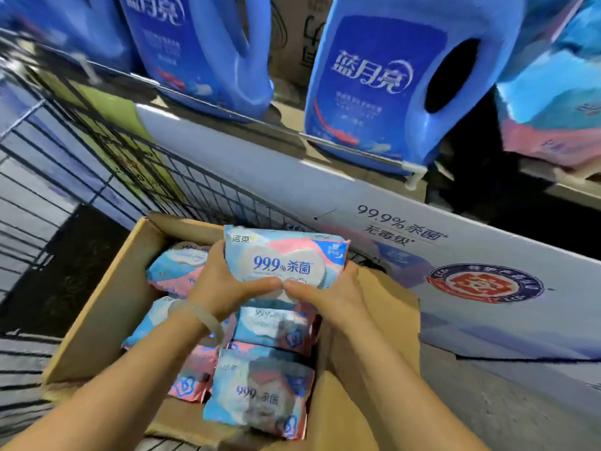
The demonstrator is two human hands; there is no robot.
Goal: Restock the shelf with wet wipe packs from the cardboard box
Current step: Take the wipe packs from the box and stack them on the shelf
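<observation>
An open cardboard box (97, 304) sits low in the middle, with several blue, pink and white wet wipe packs (260, 395) lying in it. I hold one wet wipe pack (286, 255) upright above the box, its printed face toward me. My left hand (224, 284) grips its left edge and my right hand (335, 291) grips its right edge, thumbs meeting on the front. A pale bangle (201, 317) circles my left wrist. The shelf (341, 141) runs across above the box.
Large blue detergent jugs (400, 83) stand on the shelf behind a metal rail. A white printed display board (455, 265) leans below the shelf at the right. A black wire rack (65, 177) fills the left. Blue and pink packs (553, 92) sit top right.
</observation>
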